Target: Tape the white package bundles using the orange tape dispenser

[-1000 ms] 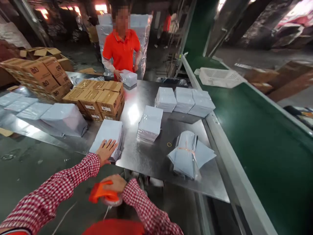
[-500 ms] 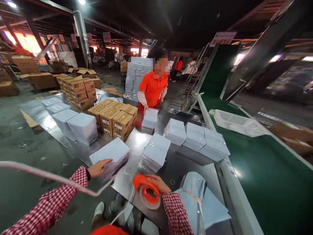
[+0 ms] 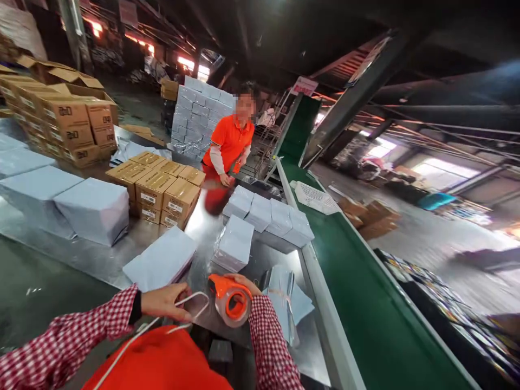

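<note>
My left hand (image 3: 166, 303) is closed around a white cord (image 3: 199, 297), which loops out past its fingers in front of my body. My right hand (image 3: 244, 281) grips an orange tape dispenser (image 3: 219, 284) with a roll of clear tape, low over the near table edge. Just beyond my left hand lies a stack of white sheets (image 3: 162, 257), its side pale purple. A plastic-wrapped white stack (image 3: 233, 241) stands beyond the dispenser. Right of my right hand lies a tied roll of bluish sheets (image 3: 280, 300).
Brown cartons (image 3: 170, 189) and larger white stacks (image 3: 93, 208) stand on the metal table (image 3: 134, 233). A row of white bundles (image 3: 270, 214) sits beside the green conveyor belt (image 3: 345, 292), which carries a white crate (image 3: 314, 197). A co-worker (image 3: 229, 143) stands across the table.
My left hand has left the white stack and closed on the cord. The co-worker's bundle now stands in the row by the conveyor. My view has turned right; the right hand keeps the dispenser.
</note>
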Action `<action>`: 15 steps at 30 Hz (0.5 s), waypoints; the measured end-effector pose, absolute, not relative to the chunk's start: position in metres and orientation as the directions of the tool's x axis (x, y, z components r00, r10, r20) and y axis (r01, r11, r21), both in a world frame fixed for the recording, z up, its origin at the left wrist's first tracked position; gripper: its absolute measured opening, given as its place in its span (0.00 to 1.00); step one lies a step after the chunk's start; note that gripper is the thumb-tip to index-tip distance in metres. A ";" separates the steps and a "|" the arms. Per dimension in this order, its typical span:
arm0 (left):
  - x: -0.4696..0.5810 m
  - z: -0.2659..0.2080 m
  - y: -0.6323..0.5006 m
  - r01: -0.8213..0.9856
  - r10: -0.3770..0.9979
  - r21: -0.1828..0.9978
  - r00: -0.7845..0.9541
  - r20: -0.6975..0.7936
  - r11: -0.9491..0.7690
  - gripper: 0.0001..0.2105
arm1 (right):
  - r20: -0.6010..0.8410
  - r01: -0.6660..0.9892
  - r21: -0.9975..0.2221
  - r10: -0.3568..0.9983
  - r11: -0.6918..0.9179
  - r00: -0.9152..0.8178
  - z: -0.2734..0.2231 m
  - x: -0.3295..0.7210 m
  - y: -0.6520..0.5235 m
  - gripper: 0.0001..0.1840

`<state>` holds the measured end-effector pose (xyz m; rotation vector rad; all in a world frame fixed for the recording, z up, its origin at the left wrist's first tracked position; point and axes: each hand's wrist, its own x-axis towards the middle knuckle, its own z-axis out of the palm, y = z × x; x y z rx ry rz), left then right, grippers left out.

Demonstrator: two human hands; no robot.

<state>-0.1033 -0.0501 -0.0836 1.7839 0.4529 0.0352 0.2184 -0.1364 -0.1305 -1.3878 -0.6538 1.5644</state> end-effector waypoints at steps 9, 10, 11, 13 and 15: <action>-0.139 -0.074 -0.053 0.305 0.290 0.943 0.922 -0.257 -0.134 0.32 | -0.477 -0.146 -0.855 0.866 -0.497 -0.152 -0.054 0.214 -0.136 0.20; -0.147 -0.070 -0.056 0.305 0.299 0.945 0.918 -0.259 -0.115 0.33 | -0.479 -0.119 -0.858 0.862 -0.500 -0.165 -0.052 0.217 -0.138 0.19; -0.156 -0.065 -0.059 0.305 0.310 0.946 0.914 -0.260 -0.107 0.33 | -0.480 -0.091 -0.862 0.860 -0.499 -0.172 -0.051 0.221 -0.141 0.19; -0.173 -0.055 -0.065 0.324 0.357 0.937 0.897 -0.262 -0.128 0.31 | -0.463 -0.048 -0.878 0.872 -0.475 -0.162 -0.053 0.226 -0.146 0.19; -0.192 -0.050 -0.072 0.377 0.406 0.912 0.868 -0.287 -0.161 0.29 | -0.425 -0.043 -0.900 0.895 -0.433 -0.133 -0.059 0.229 -0.151 0.20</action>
